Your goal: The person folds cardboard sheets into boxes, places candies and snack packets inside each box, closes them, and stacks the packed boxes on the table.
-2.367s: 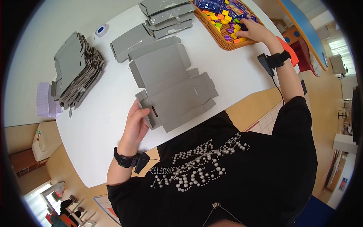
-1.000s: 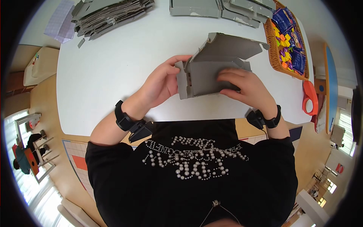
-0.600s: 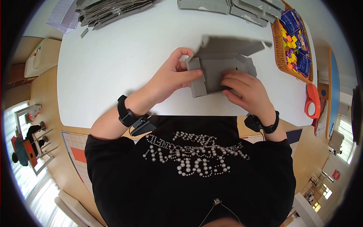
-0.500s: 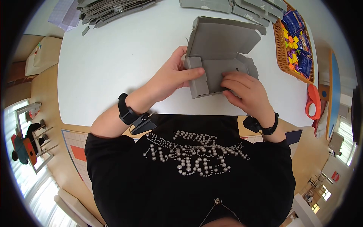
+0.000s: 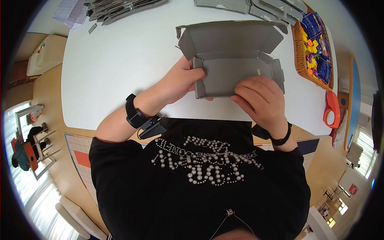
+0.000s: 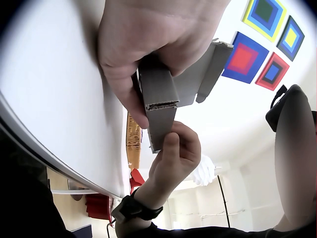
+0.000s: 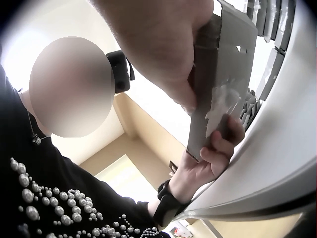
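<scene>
Grey cardboard box (image 5: 226, 74), lid (image 5: 236, 38) raised, over worktop (image 5: 120, 48); left hand (image 5: 172, 84) gripping its left end; right hand (image 5: 262, 100) pinching its near wall; wicker basket (image 5: 300, 60), right.

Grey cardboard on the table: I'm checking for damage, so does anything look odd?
A small grey scrap lies loose beside the cardboard stack, as if torn off. The open box in the left hand also has a ragged whitish patch outside; torn surface or tape, I can't tell.

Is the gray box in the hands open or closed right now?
Open: the gray box has its lid raised at the back, showing the inside.
</scene>
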Demonstrator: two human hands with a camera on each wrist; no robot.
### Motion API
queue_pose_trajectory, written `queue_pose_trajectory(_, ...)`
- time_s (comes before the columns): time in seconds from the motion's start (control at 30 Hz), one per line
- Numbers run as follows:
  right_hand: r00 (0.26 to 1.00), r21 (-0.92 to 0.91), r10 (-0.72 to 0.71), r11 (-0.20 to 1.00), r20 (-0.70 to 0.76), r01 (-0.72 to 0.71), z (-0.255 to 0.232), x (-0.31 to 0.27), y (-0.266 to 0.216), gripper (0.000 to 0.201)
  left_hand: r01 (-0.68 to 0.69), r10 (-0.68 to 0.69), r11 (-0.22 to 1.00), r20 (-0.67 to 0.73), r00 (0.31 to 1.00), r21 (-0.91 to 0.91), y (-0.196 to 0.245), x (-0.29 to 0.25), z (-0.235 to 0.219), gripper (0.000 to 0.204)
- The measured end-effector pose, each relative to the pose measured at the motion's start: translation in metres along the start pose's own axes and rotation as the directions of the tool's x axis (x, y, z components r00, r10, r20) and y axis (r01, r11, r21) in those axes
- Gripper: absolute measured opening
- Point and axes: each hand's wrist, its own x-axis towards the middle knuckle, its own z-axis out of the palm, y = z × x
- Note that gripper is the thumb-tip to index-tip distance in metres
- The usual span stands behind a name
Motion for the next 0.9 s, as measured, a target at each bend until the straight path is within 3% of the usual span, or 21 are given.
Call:
queue_pose_trajectory(0.23,0.999,-0.006,-0.029,1.000,-0.043,0.029,-0.005,0.008,-0.002,0.027,0.025,-0.025,1.000,-0.006,1.000,0.003,0.000,0.000,0.000,0.056)
queue_pose_trajectory(0.63,0.999,-0.049,-0.012,0.999,-0.030,0.010,-0.004,0.007,-0.008,0.027,-0.042,0.045,0.997,-0.054,0.997,0.068,0.000,0.000,0.002,0.056)
queue_pose_trajectory(0.9,0.999,-0.038,-0.044,0.998,-0.020,0.043,-0.005,0.007,-0.011,0.026,0.010,-0.010,0.997,-0.001,1.000,0.073,0.003,-0.001,0.001,0.057)
